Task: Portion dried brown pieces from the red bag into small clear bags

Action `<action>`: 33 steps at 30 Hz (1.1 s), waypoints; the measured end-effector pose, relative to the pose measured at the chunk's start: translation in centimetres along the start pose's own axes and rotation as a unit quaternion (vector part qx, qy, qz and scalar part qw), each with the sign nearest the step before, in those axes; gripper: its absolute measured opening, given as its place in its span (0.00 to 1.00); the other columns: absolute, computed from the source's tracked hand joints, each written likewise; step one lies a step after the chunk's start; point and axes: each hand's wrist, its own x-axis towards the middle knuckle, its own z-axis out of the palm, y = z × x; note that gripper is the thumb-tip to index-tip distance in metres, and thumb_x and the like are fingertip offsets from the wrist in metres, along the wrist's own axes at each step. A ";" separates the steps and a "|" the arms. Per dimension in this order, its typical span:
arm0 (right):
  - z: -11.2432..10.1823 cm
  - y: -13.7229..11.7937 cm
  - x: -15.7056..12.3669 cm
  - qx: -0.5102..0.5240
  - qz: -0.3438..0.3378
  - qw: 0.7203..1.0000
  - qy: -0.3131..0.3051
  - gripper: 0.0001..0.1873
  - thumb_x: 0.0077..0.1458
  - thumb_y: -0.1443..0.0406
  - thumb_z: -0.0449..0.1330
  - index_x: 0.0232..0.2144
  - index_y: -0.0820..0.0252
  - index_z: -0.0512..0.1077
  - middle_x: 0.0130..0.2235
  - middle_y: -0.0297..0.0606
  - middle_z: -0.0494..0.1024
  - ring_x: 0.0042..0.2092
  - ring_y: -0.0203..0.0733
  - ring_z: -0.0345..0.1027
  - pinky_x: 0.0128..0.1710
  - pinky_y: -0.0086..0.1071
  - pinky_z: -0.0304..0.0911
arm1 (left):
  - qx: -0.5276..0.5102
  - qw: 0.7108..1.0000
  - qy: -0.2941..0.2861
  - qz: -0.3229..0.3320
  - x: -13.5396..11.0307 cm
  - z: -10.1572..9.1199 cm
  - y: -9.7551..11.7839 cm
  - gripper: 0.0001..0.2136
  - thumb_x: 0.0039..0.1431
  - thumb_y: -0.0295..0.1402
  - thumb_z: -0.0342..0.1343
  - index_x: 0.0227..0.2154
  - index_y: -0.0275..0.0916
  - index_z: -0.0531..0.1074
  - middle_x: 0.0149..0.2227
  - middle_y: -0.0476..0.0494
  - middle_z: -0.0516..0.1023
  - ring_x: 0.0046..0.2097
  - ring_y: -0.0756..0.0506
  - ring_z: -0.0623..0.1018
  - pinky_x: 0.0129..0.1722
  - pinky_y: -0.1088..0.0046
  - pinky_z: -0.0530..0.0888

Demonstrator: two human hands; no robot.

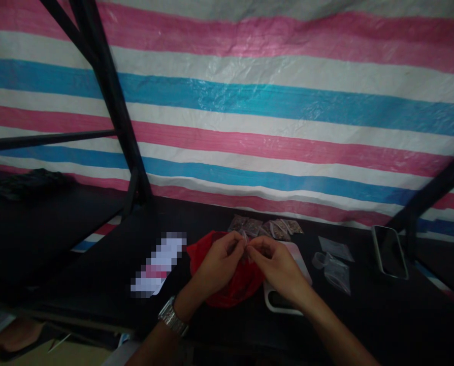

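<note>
Both hands meet over a red plastic bag (232,292), their fingers pinched together. Between the fingertips shows a bit of a small clear plastic bag (245,237); most of it is hidden. My left hand (225,256) grips its left side, and a metal watch circles that wrist. On its right side, my right hand (274,259) is closed in a pinch. A white kitchen scale (296,254) lies partly under the right hand and forearm. Just behind the hands, several small filled bags (278,229) with brownish contents lie in a row.
To the right lie empty clear bags (337,272), a small clear ring-like piece (318,260) and a phone (390,252). A blurred-out white and pink packet (158,267) is on the left. Black metal posts (116,107) and a striped tarp (268,112) stand behind the black table (108,284).
</note>
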 end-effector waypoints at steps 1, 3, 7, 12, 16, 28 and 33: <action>0.1 0.1 0.0 -0.011 0.006 1.000 -0.001 0.12 0.56 0.54 0.63 0.30 0.56 0.74 0.31 0.35 0.80 0.33 0.42 0.73 0.33 0.32 0.66 | 0.016 1.000 0.008 0.003 -0.1 0.0 0.1 0.11 0.66 0.41 0.53 0.30 0.42 0.70 0.28 0.52 0.73 0.30 0.48 0.72 0.32 0.71 0.66; 0.5 0.3 0.1 -0.040 0.010 0.999 0.009 0.12 0.56 0.55 0.61 0.29 0.56 0.74 0.29 0.34 0.78 0.31 0.41 0.71 0.32 0.32 0.64 | 0.051 0.998 0.027 0.009 -0.2 0.0 0.4 0.09 0.62 0.37 0.55 0.27 0.42 0.68 0.25 0.54 0.70 0.28 0.49 0.69 0.30 0.71 0.63; 1.2 0.5 0.3 -0.099 -0.017 0.990 0.102 0.11 0.57 0.57 0.58 0.26 0.55 0.71 0.27 0.34 0.76 0.30 0.42 0.69 0.32 0.33 0.63 | 0.116 0.991 0.058 0.015 -0.3 -0.3 0.8 0.10 0.56 0.31 0.55 0.22 0.43 0.63 0.22 0.56 0.65 0.26 0.50 0.63 0.28 0.71 0.56; 1.1 0.3 0.7 -0.144 -0.056 0.973 0.171 0.09 0.57 0.57 0.57 0.29 0.54 0.70 0.29 0.36 0.76 0.32 0.45 0.70 0.34 0.36 0.64 | 0.153 0.985 0.072 0.027 -0.2 -0.7 0.9 0.09 0.55 0.30 0.55 0.23 0.43 0.62 0.23 0.55 0.66 0.27 0.49 0.65 0.30 0.70 0.58; 1.4 0.8 1.1 -0.095 -0.059 0.978 0.178 0.13 0.60 0.53 0.59 0.34 0.55 0.72 0.34 0.41 0.80 0.37 0.48 0.75 0.37 0.39 0.70 | 0.145 0.985 0.084 0.039 -0.1 -1.1 0.8 0.06 0.60 0.34 0.53 0.27 0.42 0.68 0.29 0.52 0.73 0.33 0.47 0.71 0.35 0.71 0.65; 2.3 1.8 2.9 0.100 0.041 0.980 0.165 0.19 0.58 0.60 0.65 0.50 0.57 0.70 0.46 0.44 0.84 0.41 0.48 0.81 0.40 0.40 0.77 | 0.188 0.980 0.050 0.039 -0.6 -4.5 -0.7 0.07 0.62 0.35 0.56 0.34 0.43 0.79 0.40 0.43 0.84 0.44 0.41 0.82 0.49 0.63 0.77; 3.4 1.9 3.0 -0.010 -0.048 0.988 0.147 0.18 0.56 0.65 0.63 0.49 0.57 0.71 0.46 0.42 0.84 0.45 0.48 0.81 0.49 0.41 0.75 | 0.220 0.970 0.094 0.036 -0.6 -5.2 -1.9 0.15 0.66 0.34 0.52 0.50 0.40 0.79 0.52 0.37 0.84 0.55 0.37 0.81 0.61 0.55 0.73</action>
